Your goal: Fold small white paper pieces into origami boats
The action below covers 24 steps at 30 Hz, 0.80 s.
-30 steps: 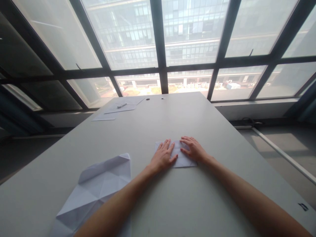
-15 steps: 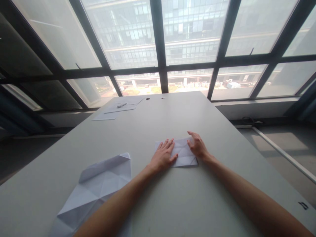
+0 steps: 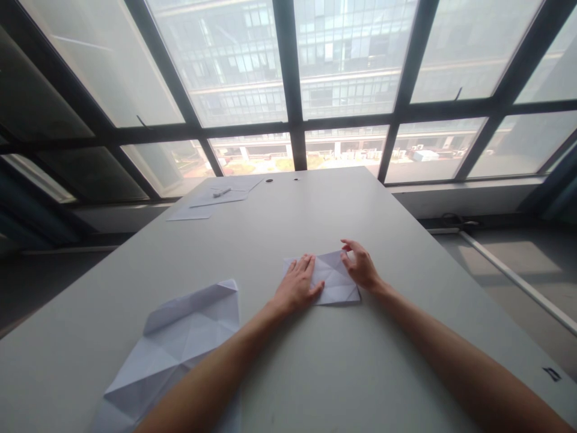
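Observation:
A small folded sheet of white paper (image 3: 334, 278), marked with crease lines, lies on the table in front of me. My left hand (image 3: 298, 282) rests flat on its left part, fingers stretched forward and thumb apart. At the upper right corner, my right hand (image 3: 359, 263) has its thumb and fingers curled around the paper's edge, which looks slightly raised there. The tips behind that corner are partly hidden. A larger creased sheet of white paper (image 3: 189, 334) lies to the left, partly covered by my left forearm.
The white table (image 3: 279, 228) reaches to the windows. Flat paper sheets (image 3: 193, 210) lie at its far left, with a small white pen-like object (image 3: 222, 192) on them. A small dark mark (image 3: 552, 374) is near the right edge. Round holes (image 3: 269, 180) show at the far edge.
My right fingers have curled in more at the paper's upper right corner, and that edge has lifted a little. My left fingers have drawn closer together on the paper.

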Each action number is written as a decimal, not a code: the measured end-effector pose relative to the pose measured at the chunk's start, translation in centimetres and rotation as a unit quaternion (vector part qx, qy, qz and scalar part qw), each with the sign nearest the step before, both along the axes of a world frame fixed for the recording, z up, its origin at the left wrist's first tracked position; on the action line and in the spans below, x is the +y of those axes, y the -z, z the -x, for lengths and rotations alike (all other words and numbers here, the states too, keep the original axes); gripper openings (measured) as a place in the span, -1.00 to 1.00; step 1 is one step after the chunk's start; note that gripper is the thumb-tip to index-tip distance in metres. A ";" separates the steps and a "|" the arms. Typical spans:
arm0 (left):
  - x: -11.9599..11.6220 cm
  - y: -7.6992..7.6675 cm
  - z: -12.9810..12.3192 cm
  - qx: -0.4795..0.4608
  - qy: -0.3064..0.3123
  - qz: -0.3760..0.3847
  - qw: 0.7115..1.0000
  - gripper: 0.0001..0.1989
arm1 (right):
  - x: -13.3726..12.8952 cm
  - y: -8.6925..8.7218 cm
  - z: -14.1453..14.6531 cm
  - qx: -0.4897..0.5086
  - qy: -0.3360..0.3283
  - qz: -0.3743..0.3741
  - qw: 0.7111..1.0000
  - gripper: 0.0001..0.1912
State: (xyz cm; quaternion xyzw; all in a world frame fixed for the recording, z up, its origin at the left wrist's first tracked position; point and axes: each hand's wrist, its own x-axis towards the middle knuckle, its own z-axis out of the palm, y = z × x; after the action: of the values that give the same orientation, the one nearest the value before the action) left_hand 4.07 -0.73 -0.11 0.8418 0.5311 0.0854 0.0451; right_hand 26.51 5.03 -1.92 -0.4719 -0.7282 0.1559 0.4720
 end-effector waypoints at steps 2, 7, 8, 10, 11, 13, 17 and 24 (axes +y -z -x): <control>0.0 0.1 0.0 0.007 -0.002 0.008 1.000 -0.28 | -0.1 -0.2 0.0 0.022 -0.017 -0.006 1.000 -0.64; 0.2 0.3 0.0 0.019 0.001 0.018 1.000 -0.34 | -1.0 -1.3 0.1 0.085 -0.083 -0.017 0.993 -0.69; 0.3 0.3 0.0 0.019 0.001 0.018 1.000 -0.34 | -1.4 -1.6 0.2 0.089 -0.104 -0.016 0.990 -0.69; 0.4 0.4 0.0 0.018 -0.001 0.018 1.000 -0.37 | -2.1 -2.1 0.3 0.087 -0.150 -0.012 0.985 -0.69; 0.4 0.4 0.0 0.015 -0.003 0.017 1.000 -0.38 | -2.4 -2.3 0.4 0.084 -0.172 -0.007 0.981 -0.68; 0.5 0.4 0.0 0.005 -0.010 0.015 1.000 -0.38 | -2.9 -2.6 0.5 0.066 -0.214 0.015 0.975 -0.67; 0.5 0.3 0.0 -0.015 -0.014 0.009 1.000 -0.39 | -3.1 -2.7 0.4 -0.031 -0.274 0.076 0.958 -0.60; 0.2 0.1 0.0 -0.009 0.000 -0.001 1.000 -0.43 | -2.3 -1.5 0.6 -0.053 -0.224 0.056 0.971 -0.70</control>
State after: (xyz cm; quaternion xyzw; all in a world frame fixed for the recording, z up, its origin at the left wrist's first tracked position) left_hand 4.08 -0.49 -0.22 0.8408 0.5309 0.0933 0.0488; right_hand 25.90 2.69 -0.39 -0.3297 -0.8295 0.2730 0.3587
